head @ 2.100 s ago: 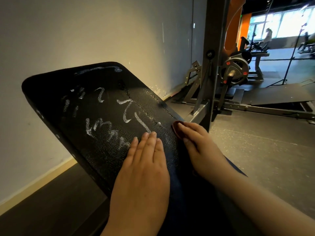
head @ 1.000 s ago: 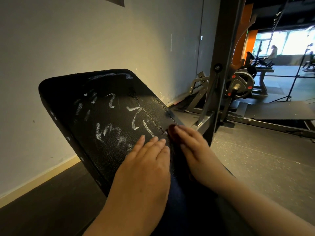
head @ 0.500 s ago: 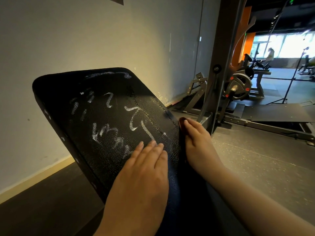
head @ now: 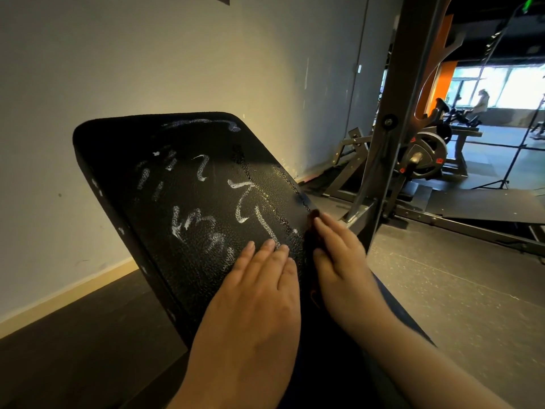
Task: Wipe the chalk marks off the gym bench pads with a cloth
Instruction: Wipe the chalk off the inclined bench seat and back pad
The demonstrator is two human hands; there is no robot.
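A black inclined bench pad (head: 182,178) tilts up in front of me, with white chalk marks (head: 203,222) scrawled over its middle and top. My left hand (head: 253,290) lies flat on the lower part of the pad, fingers straight and together. My right hand (head: 339,255) presses a dark reddish cloth (head: 313,215) against the pad's right edge, fingers extended over it. Only a small bit of the cloth shows past the fingertips.
A grey wall stands close behind the pad on the left. A metal rack upright (head: 392,113) rises just right of the pad, with a weight plate machine (head: 427,157) and a tripod stand (head: 507,160) beyond it. Dark gym floor (head: 457,290) spreads to the right.
The right hand with the cloth slid from the pad's surface to its right edge and a little upward. The left hand stays flat on the lower pad. The chalk marks look unchanged.
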